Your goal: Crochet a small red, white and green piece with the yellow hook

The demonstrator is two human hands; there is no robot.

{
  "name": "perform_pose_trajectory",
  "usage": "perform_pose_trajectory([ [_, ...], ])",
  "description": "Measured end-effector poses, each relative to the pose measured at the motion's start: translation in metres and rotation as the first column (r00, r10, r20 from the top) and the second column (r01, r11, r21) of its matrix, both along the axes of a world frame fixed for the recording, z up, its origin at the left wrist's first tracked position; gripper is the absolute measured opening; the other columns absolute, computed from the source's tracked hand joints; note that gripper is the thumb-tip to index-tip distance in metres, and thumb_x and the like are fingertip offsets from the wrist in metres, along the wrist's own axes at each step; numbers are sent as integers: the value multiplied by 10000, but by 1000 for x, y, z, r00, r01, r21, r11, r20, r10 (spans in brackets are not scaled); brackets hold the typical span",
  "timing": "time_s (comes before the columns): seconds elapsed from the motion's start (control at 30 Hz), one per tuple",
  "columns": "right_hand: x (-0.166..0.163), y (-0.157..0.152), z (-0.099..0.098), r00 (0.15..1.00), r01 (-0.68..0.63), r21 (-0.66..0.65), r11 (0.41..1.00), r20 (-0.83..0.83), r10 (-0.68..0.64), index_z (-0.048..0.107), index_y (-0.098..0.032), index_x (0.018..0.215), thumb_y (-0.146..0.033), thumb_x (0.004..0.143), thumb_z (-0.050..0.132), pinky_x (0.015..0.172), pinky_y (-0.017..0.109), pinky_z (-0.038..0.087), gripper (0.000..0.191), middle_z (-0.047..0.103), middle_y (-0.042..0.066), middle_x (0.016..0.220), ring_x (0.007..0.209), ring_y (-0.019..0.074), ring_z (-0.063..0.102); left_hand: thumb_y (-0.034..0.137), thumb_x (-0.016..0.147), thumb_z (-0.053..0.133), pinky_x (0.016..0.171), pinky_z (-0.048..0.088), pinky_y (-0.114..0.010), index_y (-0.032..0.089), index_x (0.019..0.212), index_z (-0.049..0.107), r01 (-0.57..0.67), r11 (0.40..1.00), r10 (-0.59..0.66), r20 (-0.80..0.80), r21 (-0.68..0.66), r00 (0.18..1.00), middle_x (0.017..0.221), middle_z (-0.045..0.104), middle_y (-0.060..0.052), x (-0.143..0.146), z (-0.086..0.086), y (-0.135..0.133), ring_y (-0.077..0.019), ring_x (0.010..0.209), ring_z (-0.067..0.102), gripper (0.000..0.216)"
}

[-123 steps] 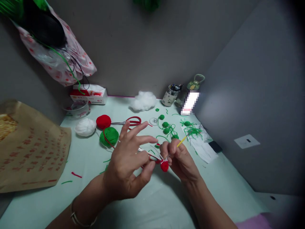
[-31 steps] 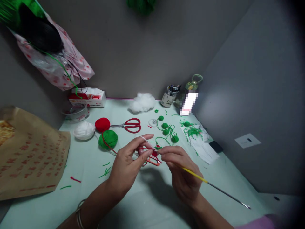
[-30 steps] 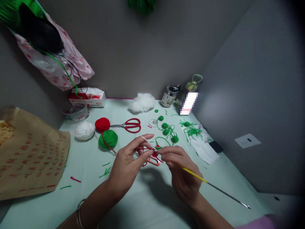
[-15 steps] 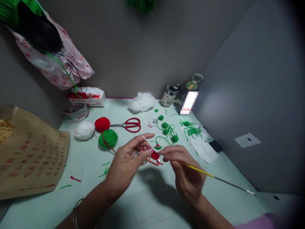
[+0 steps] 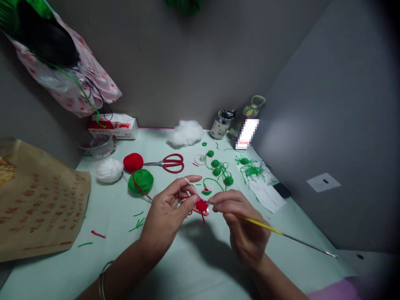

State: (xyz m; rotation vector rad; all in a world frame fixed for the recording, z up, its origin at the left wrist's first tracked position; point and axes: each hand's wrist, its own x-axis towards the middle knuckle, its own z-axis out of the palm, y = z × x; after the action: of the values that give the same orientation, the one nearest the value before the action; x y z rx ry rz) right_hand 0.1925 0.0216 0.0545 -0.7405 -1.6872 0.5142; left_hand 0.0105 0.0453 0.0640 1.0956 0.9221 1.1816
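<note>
My left hand [image 5: 168, 210] pinches a small red crochet piece [image 5: 201, 205] between thumb and fingers, and a strand of white yarn [image 5: 191, 184] runs over its raised index finger. My right hand [image 5: 245, 221] is closed round a crochet hook [image 5: 265, 225] with a yellow grip, its long metal end slanting down to the right. The hook's working tip meets the red piece at its right edge. A short red tail hangs under the piece. Just beneath lies an orange-red object [image 5: 200, 212], mostly hidden. A small green-and-red crochet piece [image 5: 206, 192] rests beyond my fingertips.
Behind my left hand are white [image 5: 109, 170], red [image 5: 133, 162] and green [image 5: 141, 181] yarn balls and red-handled scissors [image 5: 173, 163]. White stuffing [image 5: 185, 133] and a pen holder [image 5: 221, 125] stand at the back. Several green crocheted balls [image 5: 218, 171] lie right; a paper bag [image 5: 46, 208] stands left.
The red piece has turned between my fingers, showing more of its face, with its tail hanging lower. The hook's far end has shifted slightly right. Both hands keep their hold.
</note>
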Motion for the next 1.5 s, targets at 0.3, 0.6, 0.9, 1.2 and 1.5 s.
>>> perform_pose_trajectory([
  [0.3, -1, 1, -2, 997, 18, 72, 997, 78, -24, 711, -188, 1165, 16, 967, 544, 843, 338, 564, 330, 741, 77, 1071, 989, 182, 689, 209, 879, 759, 701, 571, -201, 233, 1133, 765, 15, 1000, -12, 85, -25, 996, 811, 660, 37, 2, 3, -2, -100, 712, 662, 255],
  [0.6, -2, -2, -1, 984, 63, 126, 990, 155, -83, 710, -176, 1115, 5, 955, 557, 769, 328, 581, 286, 740, 101, 1060, 937, 192, 690, 204, 861, 784, 741, 576, -180, 265, 1106, 781, -55, 998, 54, 60, 18, 997, 810, 686, 41, 6, 0, -7, -99, 764, 655, 252],
  [0.9, -4, -2, 1, 969, 150, 210, 966, 164, -186, 724, -214, 1109, -67, 976, 564, 692, 336, 607, 255, 763, 99, 1009, 868, 205, 717, 207, 851, 791, 741, 569, -219, 258, 1196, 740, -20, 997, 24, 60, -74, 998, 873, 684, 27, 9, -2, -5, -112, 764, 640, 352],
  [1.2, 1, -4, -15, 827, 221, 472, 853, 372, -421, 755, -306, 1227, -56, 906, 724, 747, 307, 647, 408, 719, 30, 932, 839, 184, 730, 265, 782, 887, 747, 491, -230, 248, 1296, 718, 186, 950, -101, 317, -251, 943, 870, 652, 10, 14, -1, -12, -119, 793, 609, 541],
  [1.5, 0, 3, -6, 980, 110, 178, 978, 144, -136, 752, -279, 1213, -124, 1022, 563, 696, 337, 613, 310, 745, 68, 969, 854, 199, 727, 287, 794, 875, 671, 392, -219, 231, 1272, 738, 332, 895, -200, 397, -299, 896, 877, 630, -5, 5, 1, -5, -116, 771, 520, 501],
])
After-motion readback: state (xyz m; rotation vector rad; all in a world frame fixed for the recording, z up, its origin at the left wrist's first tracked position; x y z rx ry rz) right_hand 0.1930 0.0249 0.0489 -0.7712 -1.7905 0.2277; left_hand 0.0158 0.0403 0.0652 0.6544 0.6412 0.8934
